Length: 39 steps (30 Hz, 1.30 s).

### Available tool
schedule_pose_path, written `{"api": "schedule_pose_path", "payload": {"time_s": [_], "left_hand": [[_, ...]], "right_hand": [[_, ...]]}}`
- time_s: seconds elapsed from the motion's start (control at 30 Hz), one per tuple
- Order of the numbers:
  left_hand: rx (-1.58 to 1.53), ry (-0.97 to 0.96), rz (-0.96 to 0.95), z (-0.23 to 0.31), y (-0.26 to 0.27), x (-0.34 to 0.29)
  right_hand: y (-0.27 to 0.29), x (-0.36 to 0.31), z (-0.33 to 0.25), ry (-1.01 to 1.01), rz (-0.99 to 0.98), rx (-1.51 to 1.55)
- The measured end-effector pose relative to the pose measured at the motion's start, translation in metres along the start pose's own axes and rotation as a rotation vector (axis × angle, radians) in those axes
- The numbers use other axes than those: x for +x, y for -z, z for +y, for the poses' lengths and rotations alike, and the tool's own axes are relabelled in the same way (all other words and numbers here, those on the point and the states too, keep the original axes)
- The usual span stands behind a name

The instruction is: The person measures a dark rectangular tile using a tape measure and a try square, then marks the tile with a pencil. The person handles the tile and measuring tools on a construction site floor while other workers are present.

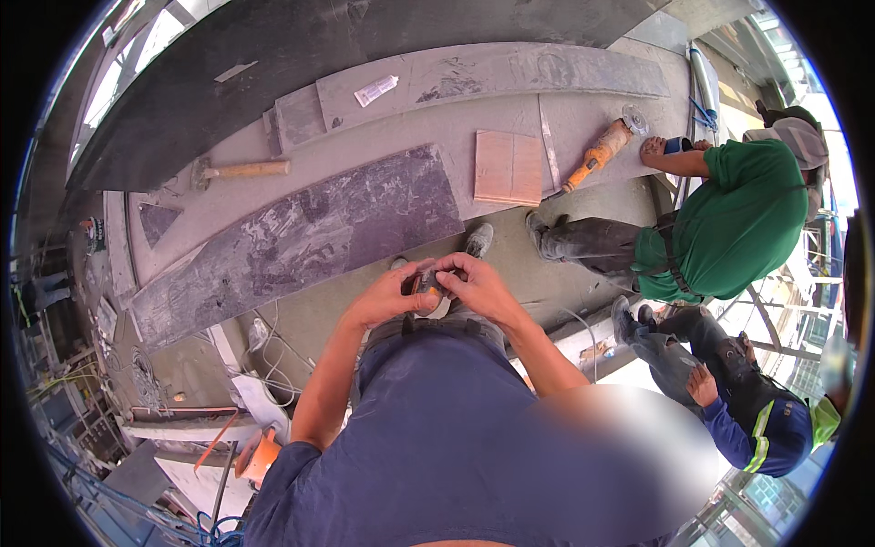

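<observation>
Close in front of my waist, my left hand (pixel 394 297) and my right hand (pixel 478 290) meet around a small dark tool with an orange part (pixel 427 286). A pale round piece shows beneath it, and my fingers hide much of its shape, so I cannot tell its exact kind. My left fingers wrap its side, while my right thumb and fingertips pinch at its top. Just beyond my hands lies a long dark stone slab (pixel 319 232), dusty with whitish smears, on the worktable (pixel 437 118).
On the table lie a wooden-handled hammer (pixel 244 170), a white tube (pixel 376 89), a brown square board (pixel 508 167) and an orange angle grinder (pixel 597 158). A person in a green shirt (pixel 747 219) leans at the right; another in dark blue (pixel 784 428) sits nearer. Cables (pixel 273 360) trail on the floor.
</observation>
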<state>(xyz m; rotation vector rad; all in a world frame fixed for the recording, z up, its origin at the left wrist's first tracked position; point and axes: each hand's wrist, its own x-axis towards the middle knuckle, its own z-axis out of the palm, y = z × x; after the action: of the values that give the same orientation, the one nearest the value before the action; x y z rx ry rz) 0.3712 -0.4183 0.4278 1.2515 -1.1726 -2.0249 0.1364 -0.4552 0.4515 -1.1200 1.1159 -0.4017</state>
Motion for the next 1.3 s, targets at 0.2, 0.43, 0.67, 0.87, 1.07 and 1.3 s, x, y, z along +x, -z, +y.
{"api": "schedule_pose_path", "payload": {"time_s": [0.2, 0.43, 0.67, 0.87, 1.07, 1.3], "left_hand": [[-0.249, 0.089, 0.025, -0.021, 0.001, -0.06], [-0.907, -0.015, -0.302, -0.023, -0.011, -0.078], [-0.361, -0.069, 0.053, -0.013, -0.065, -0.08], [0.509, -0.211, 0.275, -0.028, -0.095, -0.076], [0.687, 0.013, 0.611, -0.146, -0.051, -0.125], [0.675, 0.345, 0.643, -0.225, -0.006, -0.259]], "right_hand": [[-0.057, -0.031, 0.019, -0.004, -0.006, 0.188], [-0.067, -0.058, 0.01, 0.553, 0.046, 0.076], [-0.03, -0.103, 0.01, 0.194, 0.085, 0.102], [-0.023, -0.123, 0.056, 0.023, 0.089, 0.368], [0.075, -0.144, 0.062, 0.161, 0.28, 0.846], [0.222, -0.153, 0.069, 0.287, 0.798, 0.827]]}}
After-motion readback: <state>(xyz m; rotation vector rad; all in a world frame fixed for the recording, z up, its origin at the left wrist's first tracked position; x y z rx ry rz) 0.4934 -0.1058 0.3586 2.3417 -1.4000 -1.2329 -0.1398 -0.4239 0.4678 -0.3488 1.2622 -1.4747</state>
